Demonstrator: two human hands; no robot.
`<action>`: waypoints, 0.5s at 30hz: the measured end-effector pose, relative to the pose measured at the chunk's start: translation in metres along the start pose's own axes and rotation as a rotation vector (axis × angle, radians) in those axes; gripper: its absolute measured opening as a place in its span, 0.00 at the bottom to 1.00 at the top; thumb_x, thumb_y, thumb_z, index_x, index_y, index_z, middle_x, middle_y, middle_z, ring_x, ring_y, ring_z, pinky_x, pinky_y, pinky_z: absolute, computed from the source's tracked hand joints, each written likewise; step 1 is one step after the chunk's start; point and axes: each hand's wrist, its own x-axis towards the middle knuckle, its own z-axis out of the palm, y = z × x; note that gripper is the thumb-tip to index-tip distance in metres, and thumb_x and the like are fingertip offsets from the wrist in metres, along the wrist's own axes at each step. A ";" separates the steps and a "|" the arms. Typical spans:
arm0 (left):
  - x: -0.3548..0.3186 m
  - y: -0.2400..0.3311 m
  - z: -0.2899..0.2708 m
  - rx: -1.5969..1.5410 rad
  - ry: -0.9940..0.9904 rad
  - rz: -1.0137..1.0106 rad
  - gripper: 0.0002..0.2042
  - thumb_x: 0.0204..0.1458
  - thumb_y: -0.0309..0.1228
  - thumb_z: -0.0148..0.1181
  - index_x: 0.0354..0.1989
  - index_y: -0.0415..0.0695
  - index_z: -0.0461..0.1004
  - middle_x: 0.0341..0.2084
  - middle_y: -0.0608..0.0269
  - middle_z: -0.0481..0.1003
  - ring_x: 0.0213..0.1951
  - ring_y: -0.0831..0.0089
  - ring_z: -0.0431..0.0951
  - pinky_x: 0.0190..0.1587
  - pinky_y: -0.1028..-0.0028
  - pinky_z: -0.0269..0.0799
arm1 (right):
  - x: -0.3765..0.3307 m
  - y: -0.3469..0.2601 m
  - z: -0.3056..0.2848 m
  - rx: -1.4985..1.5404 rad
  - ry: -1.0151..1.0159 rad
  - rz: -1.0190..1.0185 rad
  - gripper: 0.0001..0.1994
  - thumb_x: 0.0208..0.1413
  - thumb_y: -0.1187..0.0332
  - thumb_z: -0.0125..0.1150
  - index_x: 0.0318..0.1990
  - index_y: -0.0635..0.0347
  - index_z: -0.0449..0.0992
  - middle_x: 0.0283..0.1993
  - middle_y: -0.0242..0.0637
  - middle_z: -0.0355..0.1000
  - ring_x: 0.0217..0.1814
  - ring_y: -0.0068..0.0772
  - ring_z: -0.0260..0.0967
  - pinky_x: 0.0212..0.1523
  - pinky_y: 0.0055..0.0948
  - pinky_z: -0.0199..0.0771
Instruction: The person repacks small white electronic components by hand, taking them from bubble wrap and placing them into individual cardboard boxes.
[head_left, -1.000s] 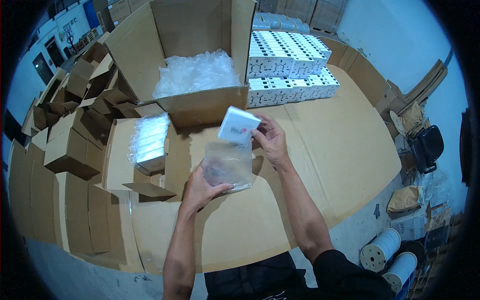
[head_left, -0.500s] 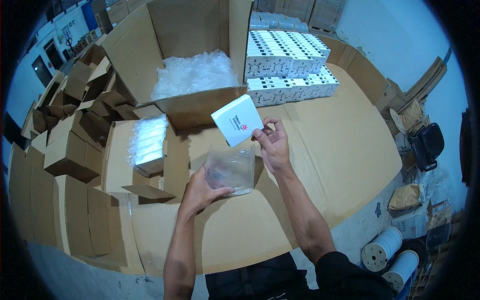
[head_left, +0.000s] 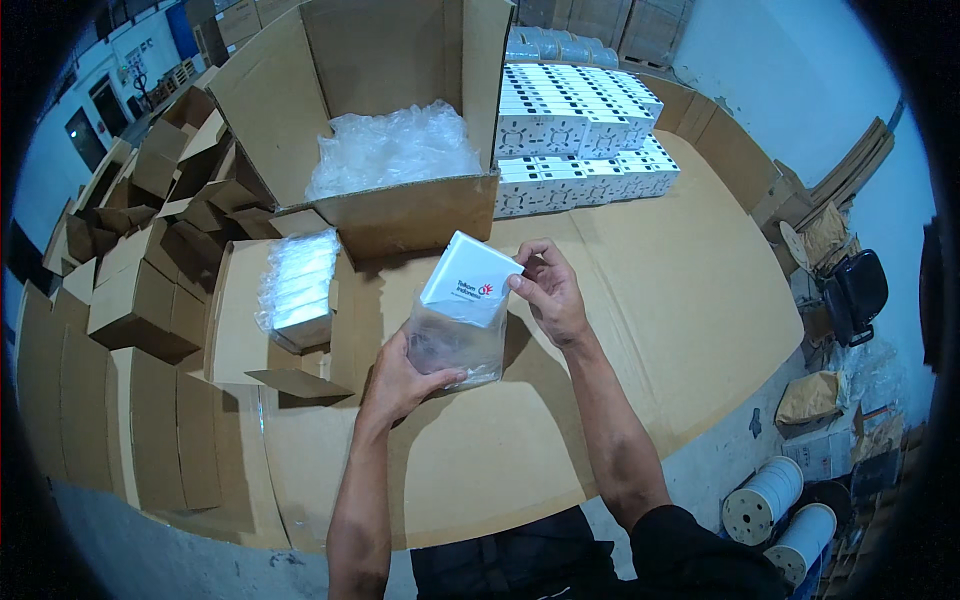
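Note:
My right hand (head_left: 552,293) pinches the right edge of a flat white square box (head_left: 468,278) with a small red mark and dark lettering. The box's lower part sits inside the mouth of a clear plastic bag (head_left: 455,347); its upper part sticks out, tilted. My left hand (head_left: 403,378) grips the bag from the left and below, thumb across its front. Left of my hands, an open cardboard box (head_left: 240,310) holds a row of plastic-wrapped white boxes (head_left: 303,290).
A large open carton (head_left: 420,215) with crumpled clear bags (head_left: 395,150) stands at the back. White units (head_left: 575,135) are stacked in rows beside it. Open cardboard boxes (head_left: 140,290) crowd the left side. Cable spools (head_left: 765,497) stand on the floor at right, near a black chair (head_left: 855,295).
The white box has moved down and slightly left with my right hand, and its lower part has entered the plastic bag. My left hand keeps its hold on the bag.

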 end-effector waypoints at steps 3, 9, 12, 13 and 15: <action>0.000 0.002 0.003 -0.042 0.028 0.049 0.33 0.38 0.24 0.81 0.56 0.36 0.72 0.48 0.56 0.79 0.52 0.68 0.79 0.57 0.66 0.75 | 0.000 -0.003 0.000 -0.021 -0.044 0.073 0.12 0.61 0.76 0.65 0.47 0.59 0.68 0.42 0.29 0.69 0.48 0.21 0.68 0.52 0.26 0.71; 0.001 0.002 0.003 -0.001 0.043 0.083 0.34 0.38 0.24 0.80 0.57 0.37 0.71 0.48 0.56 0.78 0.51 0.70 0.78 0.57 0.67 0.74 | 0.000 0.000 0.003 -0.078 -0.105 0.049 0.09 0.62 0.77 0.63 0.46 0.61 0.69 0.44 0.30 0.68 0.50 0.20 0.67 0.52 0.26 0.70; 0.003 -0.004 0.004 -0.068 0.065 0.079 0.29 0.44 0.27 0.78 0.54 0.37 0.72 0.46 0.58 0.79 0.49 0.72 0.78 0.55 0.69 0.74 | -0.001 0.002 0.007 -0.094 -0.091 0.040 0.08 0.62 0.78 0.63 0.45 0.62 0.70 0.43 0.30 0.69 0.49 0.20 0.67 0.51 0.26 0.71; 0.003 -0.005 0.004 -0.090 0.090 0.048 0.25 0.48 0.30 0.76 0.53 0.37 0.73 0.45 0.59 0.79 0.47 0.73 0.78 0.53 0.70 0.75 | -0.001 0.002 0.009 -0.092 -0.091 0.041 0.08 0.62 0.78 0.63 0.45 0.62 0.70 0.43 0.30 0.69 0.49 0.20 0.67 0.51 0.26 0.71; 0.004 -0.006 0.002 -0.113 0.113 0.018 0.22 0.51 0.32 0.74 0.52 0.37 0.73 0.43 0.60 0.80 0.45 0.75 0.78 0.51 0.71 0.75 | -0.001 0.001 0.011 -0.115 -0.086 0.097 0.07 0.61 0.78 0.63 0.43 0.63 0.71 0.42 0.32 0.72 0.47 0.21 0.69 0.49 0.26 0.73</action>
